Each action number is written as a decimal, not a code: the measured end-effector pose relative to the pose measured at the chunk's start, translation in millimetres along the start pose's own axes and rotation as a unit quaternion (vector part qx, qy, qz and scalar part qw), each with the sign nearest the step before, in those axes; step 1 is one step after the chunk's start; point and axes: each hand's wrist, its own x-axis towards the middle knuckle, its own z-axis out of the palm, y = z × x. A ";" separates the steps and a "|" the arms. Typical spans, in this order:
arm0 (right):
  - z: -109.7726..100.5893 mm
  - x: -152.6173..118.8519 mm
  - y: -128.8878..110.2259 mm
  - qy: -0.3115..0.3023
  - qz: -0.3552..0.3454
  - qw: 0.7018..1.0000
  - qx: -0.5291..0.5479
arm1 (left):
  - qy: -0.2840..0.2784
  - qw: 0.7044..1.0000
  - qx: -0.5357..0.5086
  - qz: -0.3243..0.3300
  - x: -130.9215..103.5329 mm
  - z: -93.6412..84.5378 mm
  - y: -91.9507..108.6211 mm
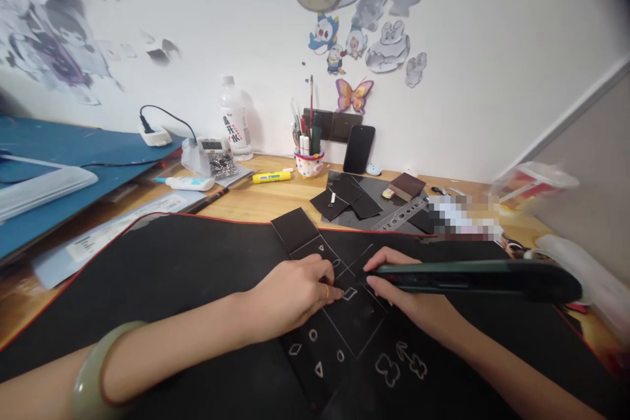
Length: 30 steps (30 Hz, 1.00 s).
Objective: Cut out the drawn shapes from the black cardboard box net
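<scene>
Step in hand, as judged: fine tool work by the four-sided outline (pixel 350 294) on the black card (pixel 361 328). The card lies near the middle of the black mat (pixel 172 262), its upper end at the mat's far red edge. Left hand (pixel 300 292): forearm in from the left, palm down, fingers bent close together over the card; whether they grip anything cannot be told. Right hand (pixel 406 285): thumb and forefinger pinch a pen-shaped tool (pixel 482 277), rear end pointing right; tip contact is unclear. A further stroke would call for a still card and steady wrist. Beyond the mat's far edge: loose cards (pixel 367 205), then a pen pot (pixel 309 165).
</scene>
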 end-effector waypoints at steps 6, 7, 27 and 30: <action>6.1 4.8 10.1 -0.027 0.023 0.999 0.035 | 0.003 1.000 0.003 0.003 0.4 2.8 -3.1; 6.8 4.3 11.9 -0.029 0.029 0.998 0.043 | 0.003 1.000 0.000 0.003 0.6 2.9 -3.3; 5.5 4.2 21.3 0.000 0.091 0.987 0.134 | 0.012 0.996 0.076 0.045 -1.2 9.7 -3.6; 6.4 3.8 20.0 0.004 0.085 0.986 0.146 | 0.008 0.995 0.085 0.052 -1.3 7.8 -3.1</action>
